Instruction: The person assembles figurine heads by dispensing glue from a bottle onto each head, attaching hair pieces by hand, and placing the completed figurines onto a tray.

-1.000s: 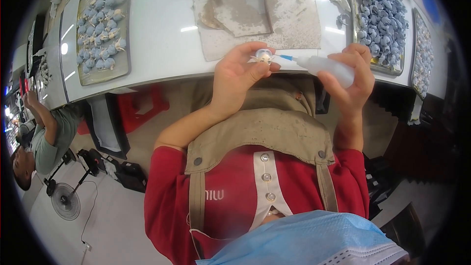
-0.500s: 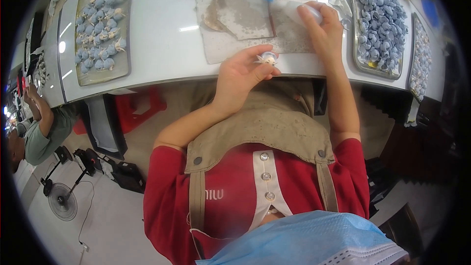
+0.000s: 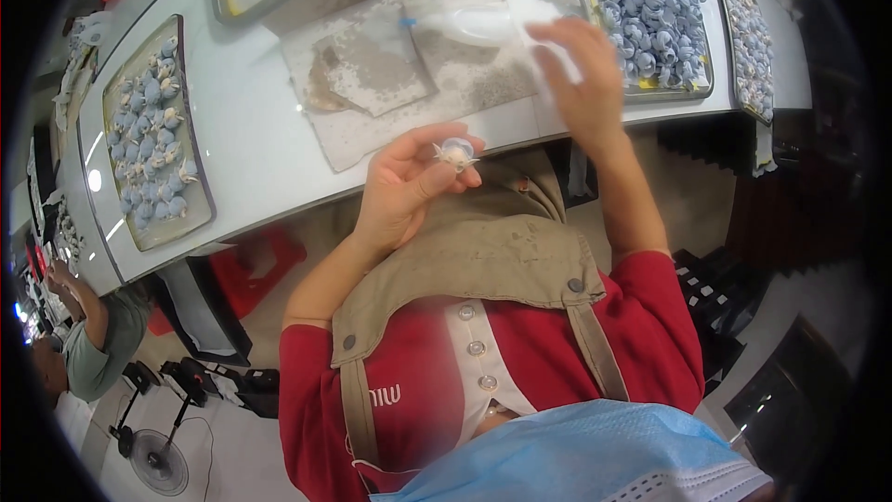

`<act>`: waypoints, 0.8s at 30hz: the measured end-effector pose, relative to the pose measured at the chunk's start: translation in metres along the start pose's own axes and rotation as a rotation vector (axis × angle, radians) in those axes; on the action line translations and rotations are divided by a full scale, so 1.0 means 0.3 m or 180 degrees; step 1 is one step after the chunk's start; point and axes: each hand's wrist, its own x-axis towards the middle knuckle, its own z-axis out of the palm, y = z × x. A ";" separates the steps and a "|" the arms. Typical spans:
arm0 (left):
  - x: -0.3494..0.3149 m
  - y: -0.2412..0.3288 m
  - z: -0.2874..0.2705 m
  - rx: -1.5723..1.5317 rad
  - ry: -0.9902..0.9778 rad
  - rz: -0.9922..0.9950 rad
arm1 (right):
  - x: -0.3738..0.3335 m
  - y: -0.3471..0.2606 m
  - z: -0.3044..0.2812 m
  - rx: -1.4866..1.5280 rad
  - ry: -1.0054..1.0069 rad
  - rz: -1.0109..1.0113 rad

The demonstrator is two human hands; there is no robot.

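My left hand [image 3: 404, 181] is closed round a small doll head [image 3: 455, 155] with a pale face, pointed ears and a light blue cap. It is held above the table's front edge, thumb on the near side. My right hand [image 3: 587, 84] is open, slightly blurred, its thumb and fingers apart and nothing between them. Just left of its fingertips, a translucent white squeeze bottle [image 3: 478, 28] lies on a stained grey-white board [image 3: 344, 144], its blue tip [image 3: 408, 22] pointing left.
Right of the board stands a tray heaped with blue-grey cap pieces [image 3: 641, 9], with another tray of small parts [image 3: 743, 37] beyond. A tray of blue-capped heads [image 3: 149, 149] sits at left, another tray [image 3: 243, 0] at the back. A co-worker's arm [image 3: 84, 302] shows far left.
My right hand has let go of the bottle, which now lies on the board. The view has turned, and the back tray has come into sight. My left hand still holds the doll head.
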 end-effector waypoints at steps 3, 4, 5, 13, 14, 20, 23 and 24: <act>0.018 -0.008 0.018 0.0096 0.0099 -0.0063 | -0.030 0.088 -0.163 -0.0786 -0.0144 0.0005; 0.018 -0.010 0.023 0.0184 0.0181 -0.0081 | -0.029 0.104 -0.194 -0.1321 -0.0109 0.0042; 0.016 -0.011 0.027 0.0192 0.0183 -0.0072 | -0.024 0.110 -0.209 -0.1315 -0.0101 0.0036; 0.006 -0.024 0.064 0.0378 0.0282 -0.0073 | 0.014 0.189 -0.233 -0.1833 -0.0341 -0.0002; 0.010 -0.031 0.066 0.0382 0.0309 -0.0055 | 0.020 0.191 -0.236 -0.1808 -0.0344 -0.0022; 0.023 -0.045 0.067 0.0505 0.0451 0.0053 | 0.030 0.162 -0.206 -0.0787 0.0540 0.0485; 0.023 -0.054 0.062 0.0480 0.0474 0.0205 | 0.020 0.142 -0.192 -0.0756 0.0799 0.0571; 0.028 -0.055 0.062 0.0488 0.0434 0.0278 | 0.009 0.131 -0.190 -0.0099 0.0838 0.0891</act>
